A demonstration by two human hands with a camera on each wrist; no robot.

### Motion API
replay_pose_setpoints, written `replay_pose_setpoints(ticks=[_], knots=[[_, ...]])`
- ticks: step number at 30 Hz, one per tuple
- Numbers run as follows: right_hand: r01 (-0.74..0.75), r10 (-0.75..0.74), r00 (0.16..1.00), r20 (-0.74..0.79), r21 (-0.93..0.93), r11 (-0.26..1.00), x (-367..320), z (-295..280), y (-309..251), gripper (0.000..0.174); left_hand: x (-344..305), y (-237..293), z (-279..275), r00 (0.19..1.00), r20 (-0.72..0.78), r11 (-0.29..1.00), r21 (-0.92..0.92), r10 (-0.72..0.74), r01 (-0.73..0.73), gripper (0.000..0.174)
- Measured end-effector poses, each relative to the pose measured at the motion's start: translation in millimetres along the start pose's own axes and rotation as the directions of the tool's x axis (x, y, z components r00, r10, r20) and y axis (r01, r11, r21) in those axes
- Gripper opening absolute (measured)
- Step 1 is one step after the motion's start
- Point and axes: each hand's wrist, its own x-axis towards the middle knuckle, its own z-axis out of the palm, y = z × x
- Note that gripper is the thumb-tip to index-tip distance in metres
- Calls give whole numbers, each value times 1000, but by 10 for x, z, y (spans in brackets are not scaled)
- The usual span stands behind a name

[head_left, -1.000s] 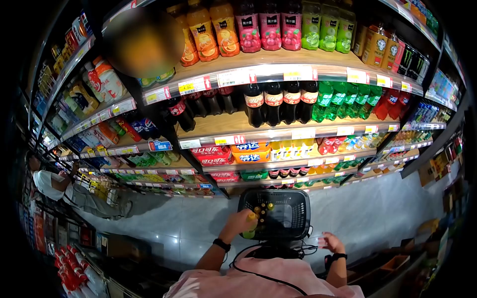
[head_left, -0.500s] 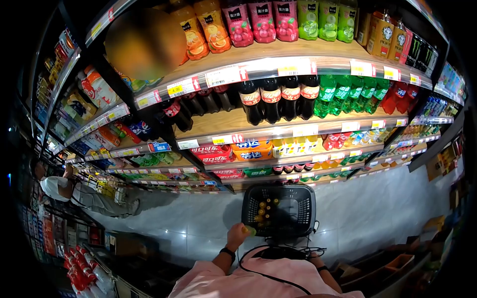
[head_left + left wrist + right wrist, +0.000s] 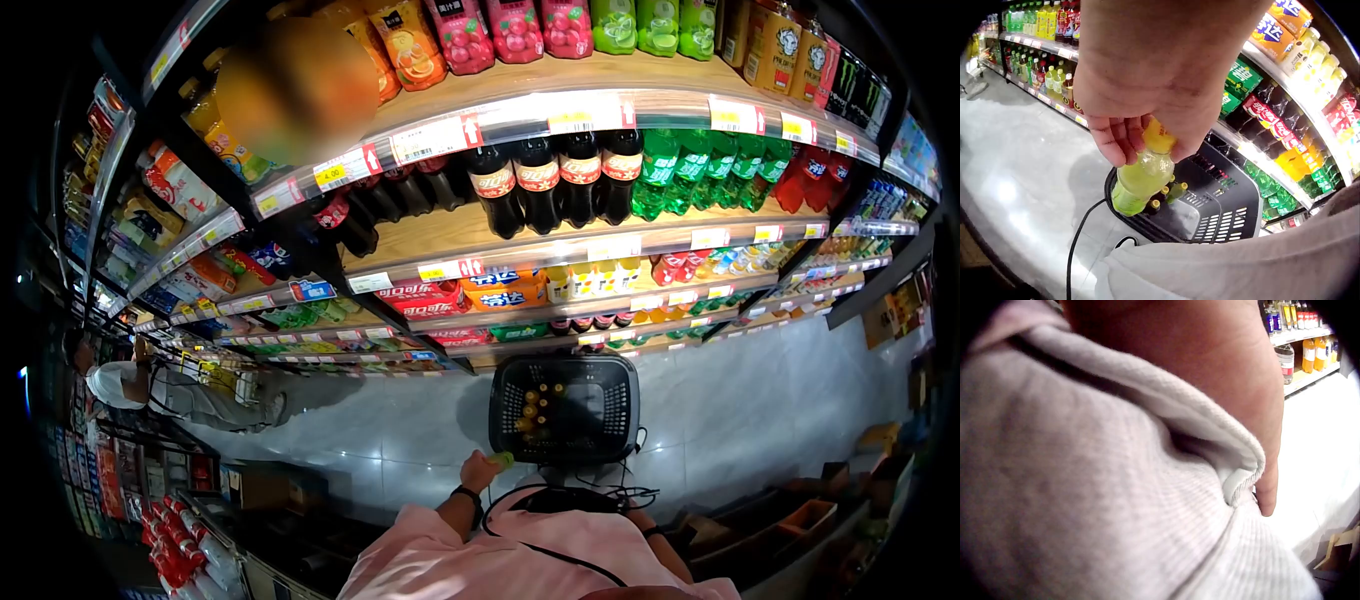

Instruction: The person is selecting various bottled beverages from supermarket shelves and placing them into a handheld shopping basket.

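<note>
Head: left grip (image 3: 478, 471) holds one bottle (image 3: 504, 459) (basket (image 3: 612, 412) holds perhaps seven).

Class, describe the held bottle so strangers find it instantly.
Find the black basket before the shelves. Near it, the left hand grips a yellow-capped, pale green bottle. Its neighbours sit inside the basket; this one is held.
</note>
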Motion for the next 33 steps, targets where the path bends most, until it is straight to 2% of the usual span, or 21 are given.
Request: replay_pose_setpoints(ticks=[1,8,13,17,18,19,21,23,24,25,26,27,28,29,31,33], knots=[[5,-4,1000,-5,2,1000,11,-7,-5,33,10,-20,7,998,32,998,-27,-56,57,55],[42,-38,997,-64,57,997,31,37,-20,34,47,-221,112,998,34,993,-100,-53,57,56],[182,-159,973,-169,129,975,84,212,151,35,37,-224,166,999,10,999,-3,40,-40,50],[297,-240,932,-273,190,936,40,308,227,35,56,-73,124,991,34,991,-24,131,-131,40],[157,-134,986,-101,259,953,57,238,221,45,77,-28,113,986,48,985,-61,162,-159,37],[259,-257,959,-121,-3,966,72,438,471,43,96,-10,111,979,61,978,-97,193,-186,34],[112,-102,989,-110,89,990,6,377,362,43,219,-58,195,961,102,959,-149,256,-240,29],[118,-113,993,-34,347,930,130,664,740,38,326,20,149,933,212,952,-157,291,-261,27],[96,-81,995,-59,303,948,100,690,752,41,368,94,104,924,283,963,-152,259,-223,27],[55,-8,994,-113,419,906,104,836,848,44,416,158,69,908,351,972,-143,227,-188,28],[9,17,998,-54,460,888,69,812,815,46,459,177,74,888,368,960,-137,277,-243,28],[-38,42,999,4,499,866,43,685,713,48,495,203,84,884,384,964,-127,265,-234,28],[-86,88,996,7,316,945,-27,401,384,48,538,254,105,876,396,961,-134,277,-243,28],[-3,26,991,-132,173,985,-48,397,271,43,575,337,118,866,410,957,-141,288,-252,28],[93,-87,984,-157,36,995,-61,511,329,38,627,569,126,848,463,966,-118,257,-229,29],[-8,-1,996,-91,-96,995,-150,456,230,32,718,695,234,819,468,938,-76,333,-338,32]])
